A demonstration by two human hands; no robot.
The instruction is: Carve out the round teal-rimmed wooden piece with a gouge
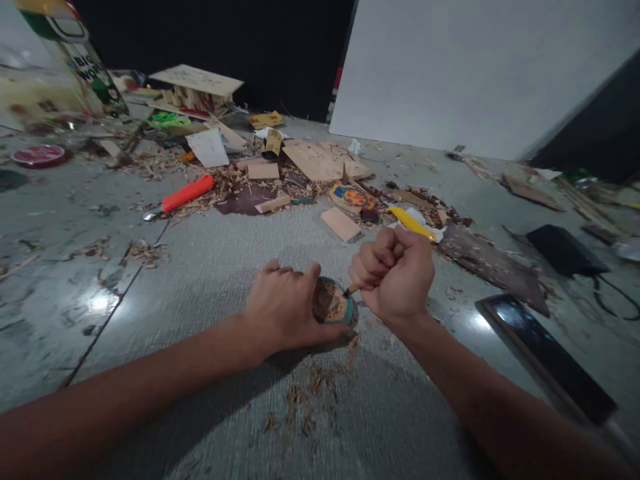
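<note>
A small round piece (pixel 332 304) with a teal rim and a carved wood-coloured face rests on the grey textured mat (pixel 215 407). My left hand (pixel 287 303) holds it from the left, thumb along its near edge and fingers at its far side. My right hand (pixel 397 277) is closed in a fist round a thin tool (pixel 353 290) with a dark tip, which points at the right part of the round face. Wood shavings (pixel 300 400) lie on the mat just in front of the piece.
An orange-handled knife (pixel 187 193) lies at the left. Behind the hands are wood blocks (pixel 341 224), shavings and a yellow tool (pixel 411 223). A phone (pixel 547 357) and a black device (pixel 567 250) lie at the right. A white board (pixel 470 73) stands at the back.
</note>
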